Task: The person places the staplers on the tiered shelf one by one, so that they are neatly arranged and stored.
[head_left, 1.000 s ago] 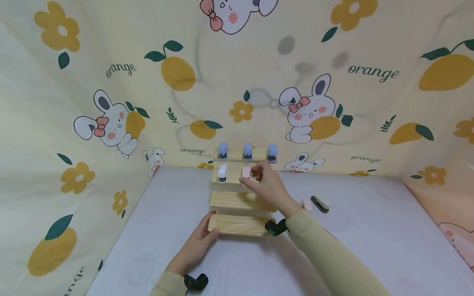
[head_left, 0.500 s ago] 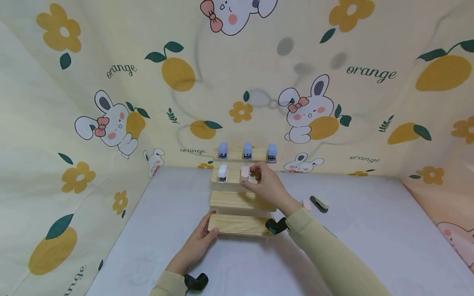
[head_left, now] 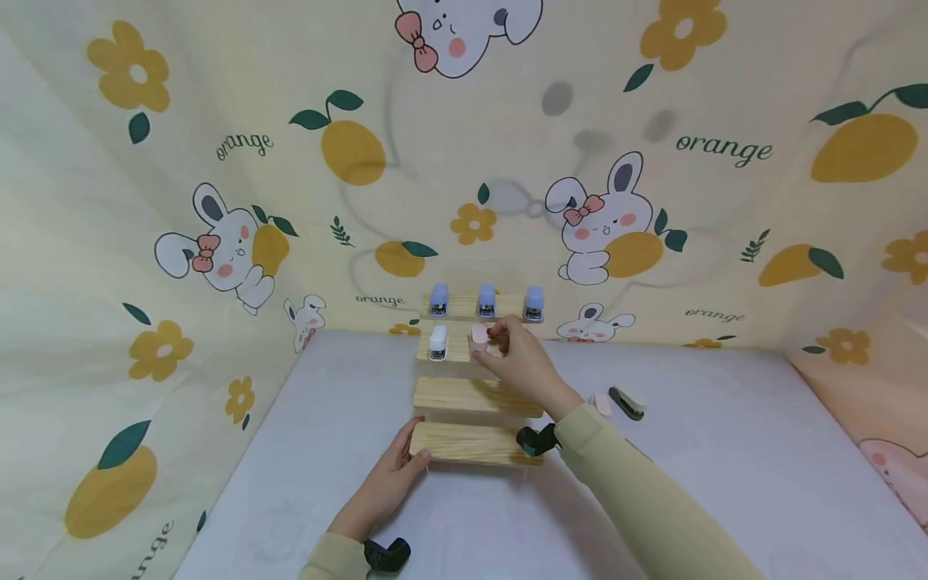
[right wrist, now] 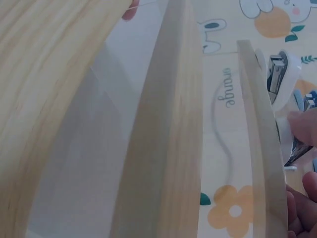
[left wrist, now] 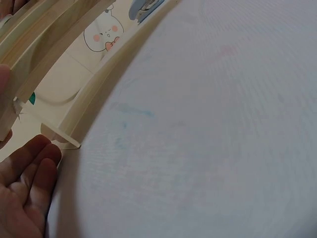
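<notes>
My right hand (head_left: 524, 362) pinches a small pink stapler (head_left: 479, 336) between thumb and fingers, at the middle of the stepped wooden rack's second tier from the back. A white stapler (head_left: 438, 343) stands left of it on the same tier. In the right wrist view, the fingers (right wrist: 299, 213) show at the right edge beside that tier. My left hand (head_left: 391, 475) grips the left end of the rack's front board (head_left: 474, 444), thumb near the front corner. The left wrist view shows its curled fingers (left wrist: 42, 173) by the rack's thin support.
Three blue staplers (head_left: 486, 300) stand in a row on the back tier. Right of the rack, another pink stapler (head_left: 601, 403) and a dark green and cream stapler (head_left: 627, 401) lie on the white tabletop (head_left: 725, 451). A printed cloth (head_left: 435, 161) hangs behind.
The pink stapler has shifted slightly left on its tier, with my right fingers still on it. My left hand keeps its place on the rack. The head view has tilted a little.
</notes>
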A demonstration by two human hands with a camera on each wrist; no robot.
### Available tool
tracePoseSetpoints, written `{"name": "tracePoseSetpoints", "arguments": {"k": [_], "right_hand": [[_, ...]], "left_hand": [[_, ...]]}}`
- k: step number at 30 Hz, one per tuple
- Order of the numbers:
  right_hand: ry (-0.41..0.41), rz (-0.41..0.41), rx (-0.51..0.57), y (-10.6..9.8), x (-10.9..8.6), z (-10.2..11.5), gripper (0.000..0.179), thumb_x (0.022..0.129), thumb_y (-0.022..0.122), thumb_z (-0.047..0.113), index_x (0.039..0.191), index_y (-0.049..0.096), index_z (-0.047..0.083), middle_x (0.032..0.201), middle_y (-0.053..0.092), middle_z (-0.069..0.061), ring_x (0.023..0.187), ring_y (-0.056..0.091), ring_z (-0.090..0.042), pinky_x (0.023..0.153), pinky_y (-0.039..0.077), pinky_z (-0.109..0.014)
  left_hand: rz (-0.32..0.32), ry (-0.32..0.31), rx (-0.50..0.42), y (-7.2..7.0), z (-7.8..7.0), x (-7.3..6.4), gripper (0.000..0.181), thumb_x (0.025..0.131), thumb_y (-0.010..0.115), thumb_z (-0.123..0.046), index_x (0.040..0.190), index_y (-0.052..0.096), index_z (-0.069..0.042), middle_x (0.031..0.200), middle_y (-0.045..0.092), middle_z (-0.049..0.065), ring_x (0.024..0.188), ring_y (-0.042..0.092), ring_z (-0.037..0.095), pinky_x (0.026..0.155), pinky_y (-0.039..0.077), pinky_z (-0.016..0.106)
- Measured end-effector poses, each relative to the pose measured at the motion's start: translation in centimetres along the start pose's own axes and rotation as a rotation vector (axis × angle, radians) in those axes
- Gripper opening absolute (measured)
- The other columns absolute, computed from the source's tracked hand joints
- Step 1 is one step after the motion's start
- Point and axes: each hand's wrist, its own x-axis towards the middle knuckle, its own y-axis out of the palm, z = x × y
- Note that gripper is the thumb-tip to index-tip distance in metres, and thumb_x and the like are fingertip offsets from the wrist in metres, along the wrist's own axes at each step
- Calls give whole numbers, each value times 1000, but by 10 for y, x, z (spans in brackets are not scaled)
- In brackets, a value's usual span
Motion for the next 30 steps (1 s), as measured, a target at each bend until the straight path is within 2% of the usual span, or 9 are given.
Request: {"name": "tracePoseSetpoints", "arguments": {"k": [6,10,14,22,26,30], "right_hand": [[-22,36,5,-2,1,-1,54,82,76,39,117,50,8,115,57,-7,102,56,-23,89,49,-38],[-53,91,10,-5,3,0,51,81,77,37,114,48,10,116,58,-6,101,55,-22,87,48,-37],[-69,132,4,-7,5,-1,47,81,77,36,107,46,12,104,57,-7,90,52,-21,75,45,-34],[-76,145,-6,-5,9,-4,46,81,76,41,101,45,13,88,54,-11,72,47,-19,60,40,-31],[-81,152,-18,-5,8,-5,47,80,73,50,98,47,16,84,52,-7,71,47,-18,59,41,-31],[-114,160,-5,-7,5,-4,41,83,69,52,94,52,16,84,53,-4,76,49,-19,63,43,-33]], "left_hand": [[-15,-16,9,0,-2,0,67,95,57,-41,151,24,-25,157,20,7,143,17,23,115,17,42],[-18,-23,21,0,1,1,69,93,56,-47,151,25,-26,157,20,5,143,17,22,114,18,43],[-24,-32,21,0,2,1,69,92,56,-50,151,25,-29,157,20,2,143,17,21,115,17,42],[-13,-22,13,2,4,1,69,92,55,-50,151,25,-30,157,20,2,143,17,21,115,17,43],[-16,-25,14,3,4,1,68,93,55,-49,150,25,-31,157,20,0,143,18,19,115,17,42],[-9,-13,8,3,1,0,68,93,56,-47,151,25,-28,157,20,2,143,17,21,115,17,43]]}}
